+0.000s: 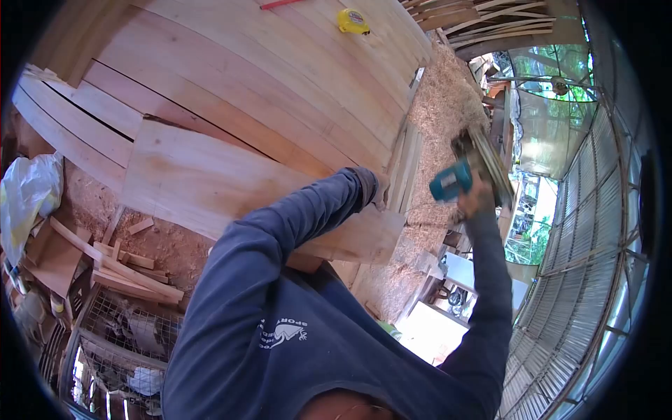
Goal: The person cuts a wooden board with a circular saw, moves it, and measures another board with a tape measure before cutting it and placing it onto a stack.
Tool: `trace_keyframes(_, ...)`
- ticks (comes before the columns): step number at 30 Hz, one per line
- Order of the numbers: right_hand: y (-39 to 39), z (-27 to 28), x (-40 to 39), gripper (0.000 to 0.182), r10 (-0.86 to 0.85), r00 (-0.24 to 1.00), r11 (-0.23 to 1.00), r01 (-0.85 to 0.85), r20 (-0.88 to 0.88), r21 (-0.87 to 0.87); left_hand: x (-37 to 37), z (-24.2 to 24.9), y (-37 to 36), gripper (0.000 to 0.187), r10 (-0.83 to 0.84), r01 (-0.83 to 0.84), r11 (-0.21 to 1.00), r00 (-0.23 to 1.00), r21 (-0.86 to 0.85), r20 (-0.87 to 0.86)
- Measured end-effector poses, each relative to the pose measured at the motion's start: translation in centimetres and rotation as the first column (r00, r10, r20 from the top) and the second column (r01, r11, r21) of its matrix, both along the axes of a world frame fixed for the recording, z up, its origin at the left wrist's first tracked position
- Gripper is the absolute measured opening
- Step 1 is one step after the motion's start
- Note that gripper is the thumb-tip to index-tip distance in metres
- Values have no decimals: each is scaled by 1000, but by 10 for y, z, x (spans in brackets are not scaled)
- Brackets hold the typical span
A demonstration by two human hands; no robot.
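Observation:
My right hand (476, 199) is wrapped around the handle of a teal circular saw (450, 182). The saw is tilted, its metal base plate (494, 166) facing to the right, out past the end of the boards. My left hand (380, 190) is at the right end of a wide loose board (203, 178), with its fingers mostly hidden by the sleeve and wrist. That board lies across a large panel of joined planks (280, 84). Beside my left hand, narrow wood strips (404, 168) run along the panel's edge.
A yellow tape measure (353, 22) and a red stick-like item (280, 3) lie on the planks. Sawdust (441, 98) covers the ground at right. Wood offcuts (133, 269), a plastic bag (31, 203) and a wire cage (119, 357) stand at left. Corrugated sheeting (567, 280) borders the right.

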State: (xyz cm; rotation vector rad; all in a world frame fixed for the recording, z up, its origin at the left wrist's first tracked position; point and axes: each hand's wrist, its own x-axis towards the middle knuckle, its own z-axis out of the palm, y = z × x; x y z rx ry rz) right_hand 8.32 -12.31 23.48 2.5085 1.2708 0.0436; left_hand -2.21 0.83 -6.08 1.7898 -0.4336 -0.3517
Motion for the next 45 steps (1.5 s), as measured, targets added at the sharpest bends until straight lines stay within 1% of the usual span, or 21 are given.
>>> trace_keyframes(7, 208, -77, -12, 59, -55, 994, 934, 87, 99, -347, -25, 20, 43, 48, -68, 70, 996, 997, 54, -48)
trace_keyframes(14, 247, -160, -2, 48, 209, 969, 852, -113, 134, -512, -35, 38, 49, 51, -48, 60, 991, 994, 118, -102)
trace_keyframes(17, 263, -164, -29, 44, 97, 991, 841, -34, 89, -540, -41, 45, 52, 51, -47, 60, 990, 994, 131, -100)
trace_keyframes(21, 266, -199, -31, 27, 188, 981, 869, -145, 44, -472, -18, 7, 34, 44, -22, 27, 992, 999, 127, -38)
trace_keyframes(24, 251, -210, -40, 28, 413, 865, 903, -348, 287, -251, -15, -4, 23, 39, 48, -70, 965, 995, 253, 90)
trace_keyframes(28, 158, -112, -105, 35, 615, 783, 732, -611, 94, 303, -81, 2, 31, 28, 249, -348, 855, 926, 385, 285)
trace_keyframes(29, 121, -102, -107, 35, 630, 770, 626, -581, 103, 520, -135, 36, 59, 23, 394, -525, 759, 842, 385, 370)
trace_keyframes(30, 72, -112, -102, 35, 462, 886, 722, -408, 50, 559, -170, 52, 94, 15, 327, -494, 772, 848, 399, 417)
trace_keyframes(31, 25, -115, -104, 33, 285, 958, 757, -219, -10, 616, -218, 54, 112, 14, 628, -774, 603, 611, 195, 482)
trace_keyframes(32, -33, -143, -91, 31, 99, 995, 770, -91, 23, 631, -262, 67, 132, 17, 743, -908, 335, 418, 250, 523)
trace_keyframes(33, -123, -230, -56, 32, -25, 965, 684, 205, -259, 700, -304, 76, 158, 22, 783, -962, 63, 213, 267, 584)
trace_keyframes(34, -209, -313, -23, 35, -118, 856, 519, 486, -504, 703, -347, 82, 186, 29, 738, -900, -265, 42, 346, 673)
trace_keyframes(35, -223, -297, -46, 38, -149, 595, 424, 760, -790, 493, -385, 84, 211, 37, 678, -708, -542, -51, 452, 733)
trace_keyframes(36, -236, -281, -68, 43, -195, 267, 290, 935, -944, 205, -418, 79, 232, 45, 681, -512, -650, -65, 561, 729)
trace_keyframes(37, -240, -272, -93, 48, -142, -110, 178, 975, -984, -134, -440, 58, 251, 43, 728, -463, -620, -41, 633, 684)
trace_keyframes(38, -234, -276, -107, 55, -160, -93, 198, 972, -983, -125, -461, 37, 270, 41, 773, -411, -583, -16, 701, 634)
trace_keyframes(39, -243, -330, -91, 57, -62, 48, 239, 971, -997, 32, -473, 39, 276, 41, 859, -309, -385, 224, 869, 460)
trace_keyframes(41, -266, -435, -60, 61, 158, 311, 275, 898, -937, 344, -496, -51, 310, 39, 670, -582, -405, 336, 705, 662)
trace_keyframes(42, -239, -384, -73, 64, 278, -20, 34, 999, -960, -11, -491, -42, 299, 37, 845, -695, -295, 131, 656, 519)
trace_keyframes(43, -232, -382, -67, 68, 250, 67, 145, 984, -966, 106, -487, -33, 283, 36, 786, -688, -462, -25, 560, 618)
trace_keyframes(45, -218, -367, -72, 75, 267, 138, 225, 953, -954, 201, -477, 30, 239, 39, 808, -628, -485, -56, 609, 586)
